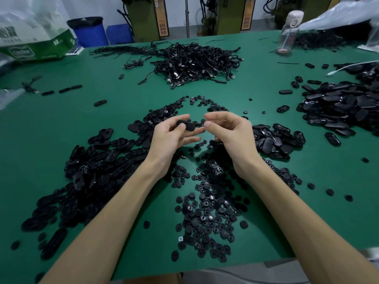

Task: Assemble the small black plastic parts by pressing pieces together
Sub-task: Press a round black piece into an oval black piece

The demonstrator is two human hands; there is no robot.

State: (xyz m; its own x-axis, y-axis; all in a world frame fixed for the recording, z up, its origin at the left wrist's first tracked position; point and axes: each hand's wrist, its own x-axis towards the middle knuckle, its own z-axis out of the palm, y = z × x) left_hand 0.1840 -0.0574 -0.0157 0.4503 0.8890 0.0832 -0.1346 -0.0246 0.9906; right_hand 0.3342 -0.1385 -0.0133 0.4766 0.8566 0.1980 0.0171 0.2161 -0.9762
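While the left hand (pixel 174 138) grips an oblong black plastic shell (pixel 185 126) between thumb and curled fingers, the right hand (pixel 229 132) meets it from the other side, thumb and forefinger pinched on what looks like a small round black plastic piece (pixel 202 121); that piece sits just beside the shell's right end, and whether they touch cannot be told; both hands are raised a little above the green table mat (pixel 123 103), fingertips nearly together.

Under the forearms spreads a loose scatter of small round black discs (pixel 207 212); to the left lies a broad heap of oblong black shells (pixel 92 167); a smaller heap of the same shells (pixel 276 140) lies just right of the right hand; a larger mound of them (pixel 344 107) sits near the mat's right edge.

Farther back in the middle rests a tangled pile of black cables with metal plugs (pixel 196 62); a clear plastic water bottle with a pale lid (pixel 288 31) stands upright at the far right; a green-and-white cardboard carton (pixel 37 48) sits at the far left corner; behind it, off the table, stands a blue plastic bin (pixel 90 31).
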